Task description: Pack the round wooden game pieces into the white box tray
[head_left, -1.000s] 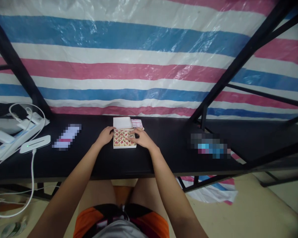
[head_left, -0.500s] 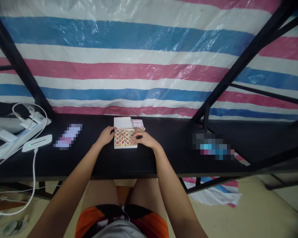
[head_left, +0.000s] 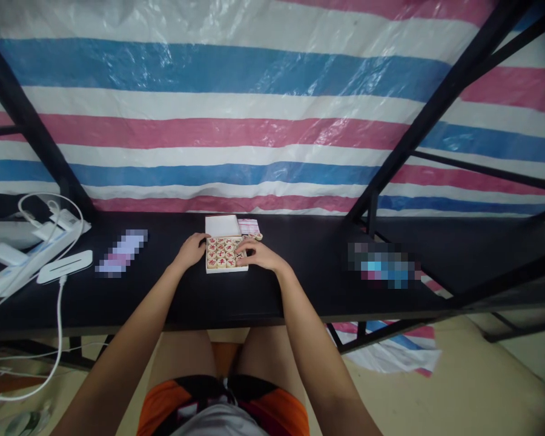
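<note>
A small white box (head_left: 227,270) on the black desk holds rows of round, pale Chinese chess pieces (head_left: 220,254) with red characters. My left hand (head_left: 192,249) lies against the box's left side, its fingers curled at the edge. Over the right-hand column is my right hand (head_left: 260,254), thumb and fingers bent around a chess piece (head_left: 239,255) in the box. Behind the box lies its white lid (head_left: 222,226). A folded sheet with red lines (head_left: 249,227) is to the right of the lid, with loose pieces (head_left: 258,237) beside it, partly hidden by my right hand.
On the left of the desk (head_left: 136,303) are a blurred-out phone (head_left: 122,253), a white device with a cable (head_left: 65,266) and a white power strip (head_left: 27,248). A pixelated item (head_left: 384,266) lies right. Black metal frame bars (head_left: 404,151) and a striped plastic sheet (head_left: 236,133) stand behind.
My right hand has shifted slightly, its thumb and fingers now around a piece in the right column. My left hand stays at the box's edge. The view has moved a little.
</note>
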`<state>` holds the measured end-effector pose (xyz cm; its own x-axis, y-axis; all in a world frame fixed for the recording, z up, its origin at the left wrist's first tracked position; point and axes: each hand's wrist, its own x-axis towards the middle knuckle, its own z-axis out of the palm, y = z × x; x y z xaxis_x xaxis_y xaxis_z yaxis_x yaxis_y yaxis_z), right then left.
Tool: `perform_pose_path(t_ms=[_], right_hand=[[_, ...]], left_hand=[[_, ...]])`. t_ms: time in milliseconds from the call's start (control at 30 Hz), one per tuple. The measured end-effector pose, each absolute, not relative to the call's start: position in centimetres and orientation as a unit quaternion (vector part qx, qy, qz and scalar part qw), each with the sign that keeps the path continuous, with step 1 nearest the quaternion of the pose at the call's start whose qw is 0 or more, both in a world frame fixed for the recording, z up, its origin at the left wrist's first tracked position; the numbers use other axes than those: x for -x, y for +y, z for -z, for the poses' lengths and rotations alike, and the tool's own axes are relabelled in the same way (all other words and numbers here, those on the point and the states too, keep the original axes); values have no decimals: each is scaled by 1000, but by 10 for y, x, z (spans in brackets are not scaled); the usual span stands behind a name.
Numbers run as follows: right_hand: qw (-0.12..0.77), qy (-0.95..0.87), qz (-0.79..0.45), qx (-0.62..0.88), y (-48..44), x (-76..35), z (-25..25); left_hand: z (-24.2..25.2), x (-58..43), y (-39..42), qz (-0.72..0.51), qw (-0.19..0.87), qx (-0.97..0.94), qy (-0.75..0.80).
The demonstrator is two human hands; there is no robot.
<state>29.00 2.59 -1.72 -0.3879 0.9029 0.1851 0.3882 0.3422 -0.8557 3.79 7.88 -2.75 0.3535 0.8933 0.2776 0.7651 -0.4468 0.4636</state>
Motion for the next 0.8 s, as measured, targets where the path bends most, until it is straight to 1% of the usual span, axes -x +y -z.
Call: perform_pose_path(t_ms=[133,300,433,500,567,633,700,733,800], right_hand=[[327,-738,-370,460,25,-292,17],[357,-757,-328,439,24,-290,19],[373,-752,-286,462,24,-286,19],[401,-741,-266,468,26,-285,19],[452,-715,-237,478,29,-289,20],[509,-661,-191,517,33,-297,22],[537,-592,-134,586,36,-308,26],[533,-558,-108,626,38,-314,29],[494,-511,-73,700,39,-325,34]], left_hand=[[27,-38,78,-250,128,-813,510],[26,-38,77,-249,131,-812,511],[27,-38,78,-250,132,-810,513],[27,-38,79,-251,132,-809,514],[27,-38,79,-253,133,-810,512],[27,-38,78,-257,135,-810,510],[27,-38,78,-260,135,-809,510],[27,-38,78,-260,134,-808,511],[27,-38,78,-257,133,-810,510]])
